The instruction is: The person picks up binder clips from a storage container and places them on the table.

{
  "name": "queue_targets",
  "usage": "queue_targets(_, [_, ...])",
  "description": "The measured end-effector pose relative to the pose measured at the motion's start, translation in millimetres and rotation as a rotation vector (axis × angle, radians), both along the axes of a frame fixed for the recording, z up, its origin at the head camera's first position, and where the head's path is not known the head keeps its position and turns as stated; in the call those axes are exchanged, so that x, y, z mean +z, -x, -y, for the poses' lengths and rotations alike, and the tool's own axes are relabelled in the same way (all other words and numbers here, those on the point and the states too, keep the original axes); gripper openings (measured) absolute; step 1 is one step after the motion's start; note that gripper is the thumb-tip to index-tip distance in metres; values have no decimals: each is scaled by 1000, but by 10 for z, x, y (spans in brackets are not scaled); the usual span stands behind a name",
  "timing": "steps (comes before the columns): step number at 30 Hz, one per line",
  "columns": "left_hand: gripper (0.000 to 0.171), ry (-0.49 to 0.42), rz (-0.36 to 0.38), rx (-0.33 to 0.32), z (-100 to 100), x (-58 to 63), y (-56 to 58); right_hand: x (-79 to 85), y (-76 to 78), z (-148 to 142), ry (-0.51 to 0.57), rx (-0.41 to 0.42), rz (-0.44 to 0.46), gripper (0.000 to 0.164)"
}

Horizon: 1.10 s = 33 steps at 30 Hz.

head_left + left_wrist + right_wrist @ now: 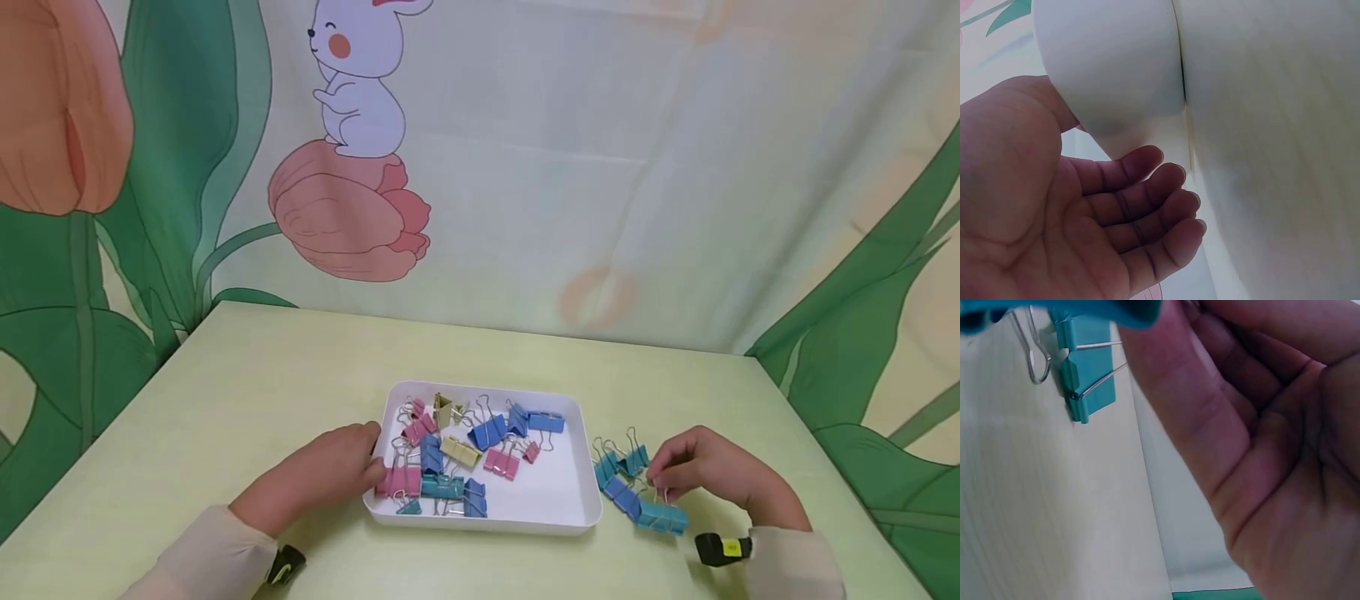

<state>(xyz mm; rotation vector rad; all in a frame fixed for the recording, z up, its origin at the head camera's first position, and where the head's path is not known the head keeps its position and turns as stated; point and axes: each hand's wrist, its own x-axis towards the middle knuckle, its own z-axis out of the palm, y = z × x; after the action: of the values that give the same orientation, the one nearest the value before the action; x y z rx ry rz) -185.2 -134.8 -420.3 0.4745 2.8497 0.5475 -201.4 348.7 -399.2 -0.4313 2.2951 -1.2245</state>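
Observation:
My left hand [330, 467] grips the left end of a white tray [540, 500]. In the left wrist view its thumb goes over the wall and its curled fingers [1172, 244] lie along the outside. Binder clips in pink, blue, teal and gold fill much of the tray, among them a large pink clip [401, 481]. Right of the tray, my right hand [701, 467] pinches a teal binder clip [663, 518] by its wire handle. Close beside it are a blue binder clip [622, 497] and another teal clip [635, 460]. The right wrist view catches the teal body only blurred at the top.
All of this stands on a pale yellow table [300, 375]. A printed curtain [510, 183] with tulips and a rabbit hangs behind the table's back edge. Black straps with yellow labels, such as the right one [723, 548], sit at both wrists.

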Motion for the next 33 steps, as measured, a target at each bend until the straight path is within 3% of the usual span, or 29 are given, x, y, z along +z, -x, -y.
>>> queue_targets(33, [24,21,-13,-6,13,-28,1,-53,7,8,-72,-63,-5,18])
